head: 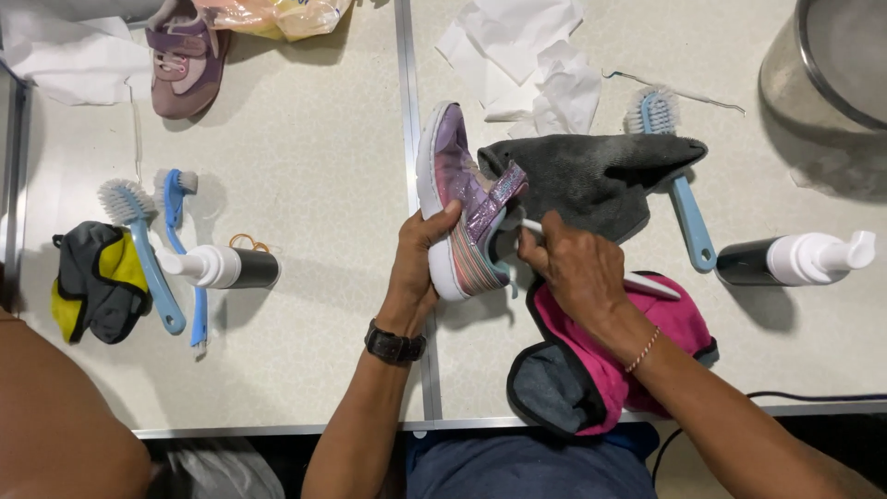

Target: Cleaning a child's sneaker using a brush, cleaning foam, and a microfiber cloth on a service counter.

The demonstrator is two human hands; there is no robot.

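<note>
Head view. Shoe [462,208], small, glittery purple with a white sole, lifted off the table [305,351] and tipped on its side near the middle seam, toe pointing away. Clamped at the sole by the left hand [418,263], thumb over the edge, fingers wrapped behind; dark wristwatch [395,344] below. Right hand [573,263] closed around a white-handled brush [651,285], head end pushed in at the heel opening and hidden, so bristles impossible to tell.

Just behind the shoe, a grey cloth [591,176] lying partly over a blue brush [679,185]. Under the right wrist, a pink-and-grey mitt [591,370] hanging over the table's near edge. Further right, a dark pump bottle [795,259] on its side, and a metal pot [832,65] in the corner. Crumpled white paper [536,65] beyond.

Left half: two more blue brushes [139,249], a second pump bottle [222,268], a yellow-and-grey mitt [92,277], a mauve shoe [185,55] at the far edge. Bare arm of another person [55,416] at lower left, apart from all of it.

Risks, as a judgement only: grip on the smooth sole by thumb and fingertips alone, so a hard push from the brush likely to twist the shoe loose. Mitt half off the edge, easily dragged to the floor by the right forearm. Bottle lying flat, apt to roll or leak if nudged.
</note>
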